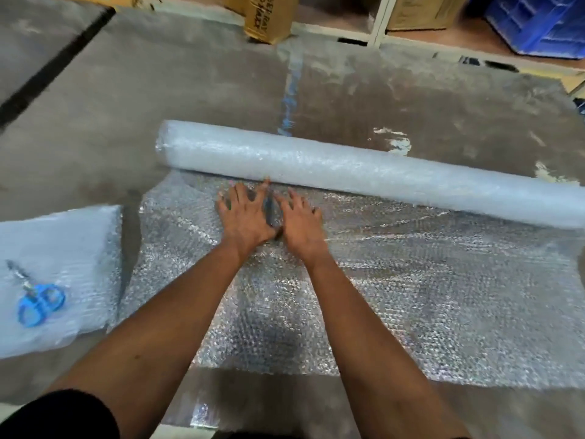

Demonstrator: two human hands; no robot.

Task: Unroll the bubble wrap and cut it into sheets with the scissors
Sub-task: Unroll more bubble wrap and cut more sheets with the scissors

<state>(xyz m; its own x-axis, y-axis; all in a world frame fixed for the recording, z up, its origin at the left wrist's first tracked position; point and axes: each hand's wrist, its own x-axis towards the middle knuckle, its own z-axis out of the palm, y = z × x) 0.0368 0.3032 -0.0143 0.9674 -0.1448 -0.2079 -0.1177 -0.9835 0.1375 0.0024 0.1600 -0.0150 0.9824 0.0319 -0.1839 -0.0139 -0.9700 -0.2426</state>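
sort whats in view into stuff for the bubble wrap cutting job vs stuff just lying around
For the job: bubble wrap roll, unrolled wrap, cut sheet, blue scissors, both hands, left and right, flat on the wrap.

Lying about: cardboard boxes, blue crate.

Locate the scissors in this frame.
In the head view, the blue-handled scissors lie at far left on a cut sheet, apart from both hands.

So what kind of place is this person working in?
Probably a warehouse or stockroom: a bare concrete floor, cardboard boxes along the far wall, a blue plastic crate, and a large bubble wrap roll spread out for cutting.
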